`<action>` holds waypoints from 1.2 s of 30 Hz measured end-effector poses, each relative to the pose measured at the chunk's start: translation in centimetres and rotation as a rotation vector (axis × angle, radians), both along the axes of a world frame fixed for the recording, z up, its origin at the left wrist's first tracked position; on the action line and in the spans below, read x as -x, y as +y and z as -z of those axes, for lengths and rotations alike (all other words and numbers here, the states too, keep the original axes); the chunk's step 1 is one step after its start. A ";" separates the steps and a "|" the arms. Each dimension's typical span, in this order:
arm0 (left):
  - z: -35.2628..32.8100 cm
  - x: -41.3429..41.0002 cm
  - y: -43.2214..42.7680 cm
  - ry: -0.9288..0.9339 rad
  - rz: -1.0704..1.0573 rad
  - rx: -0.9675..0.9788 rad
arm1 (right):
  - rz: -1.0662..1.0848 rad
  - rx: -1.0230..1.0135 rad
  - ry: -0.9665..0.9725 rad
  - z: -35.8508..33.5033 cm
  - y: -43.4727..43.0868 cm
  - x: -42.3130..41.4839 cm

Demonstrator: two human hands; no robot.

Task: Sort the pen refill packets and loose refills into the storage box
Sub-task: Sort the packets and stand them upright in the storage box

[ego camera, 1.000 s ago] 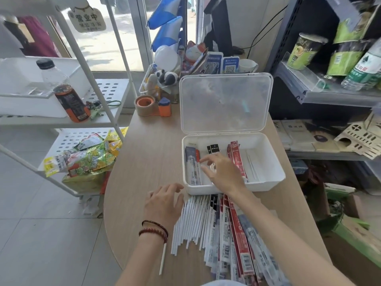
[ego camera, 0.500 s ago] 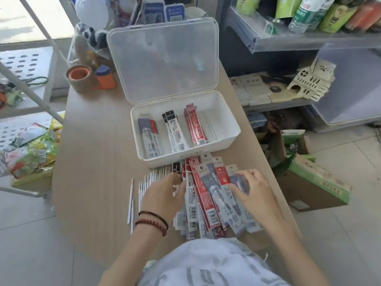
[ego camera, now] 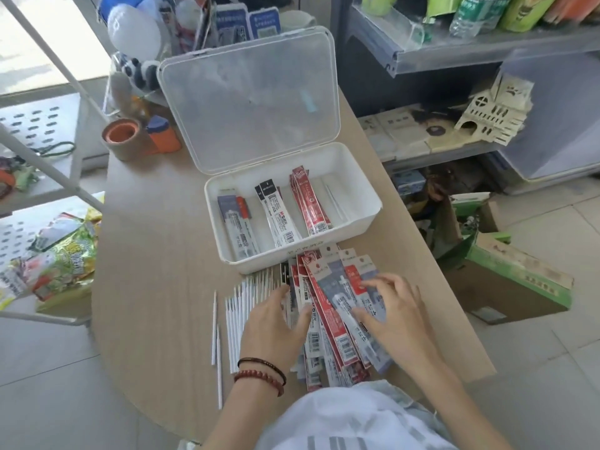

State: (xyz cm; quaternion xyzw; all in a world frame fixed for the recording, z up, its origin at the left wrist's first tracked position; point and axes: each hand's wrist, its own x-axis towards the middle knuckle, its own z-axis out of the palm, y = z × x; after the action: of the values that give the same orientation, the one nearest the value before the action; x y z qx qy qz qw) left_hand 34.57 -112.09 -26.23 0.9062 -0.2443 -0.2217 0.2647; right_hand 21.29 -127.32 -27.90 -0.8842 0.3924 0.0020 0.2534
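Note:
A white storage box (ego camera: 363,222) stands open on the wooden table, lid upright. Inside lie grey-blue packets (ego camera: 238,227), black-and-white packets (ego camera: 277,216), red packets (ego camera: 308,203) and a thin loose refill (ego camera: 334,199). In front of the box a fanned pile of refill packets (ego camera: 328,306) lies beside a row of loose white refills (ego camera: 242,306). My left hand (ego camera: 272,326) rests flat on the pile's left edge, fingers spread. My right hand (ego camera: 394,315) lies on the grey-blue packets at the pile's right, fingertips touching them.
A tape roll (ego camera: 121,136) and an orange-and-blue item (ego camera: 162,138) sit at the table's back left. Desk clutter stands behind the lid. A white rack with snack bags (ego camera: 55,261) is at left; shelves and a cardboard box (ego camera: 506,280) are at right.
My right hand left the box and came down onto the packet pile. My left hand slid right from the loose refills to the pile. The camera tilted down.

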 end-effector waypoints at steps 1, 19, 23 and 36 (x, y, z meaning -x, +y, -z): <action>0.1 0.3 -0.1 -0.004 0.023 -0.012 | -0.001 0.004 -0.013 0.1 -0.1 -0.1; 1.1 2.2 -1.7 0.147 0.013 0.138 | 0.085 -0.051 -0.101 1.1 0.6 -0.5; 0.8 1.8 -2.6 0.294 -0.075 0.153 | 0.094 -0.084 -0.099 1.1 0.3 -0.6; 0.6 2.1 -3.2 0.520 0.054 0.202 | 0.071 -0.188 -0.107 1.1 -1.1 -0.1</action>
State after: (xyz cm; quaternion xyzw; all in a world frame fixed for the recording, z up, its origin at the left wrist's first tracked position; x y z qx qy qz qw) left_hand 32.45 -115.25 -26.88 0.7810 -0.2131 -0.4282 0.4015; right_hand 21.37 -128.47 -29.02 -0.8408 0.4076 -0.0175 0.3558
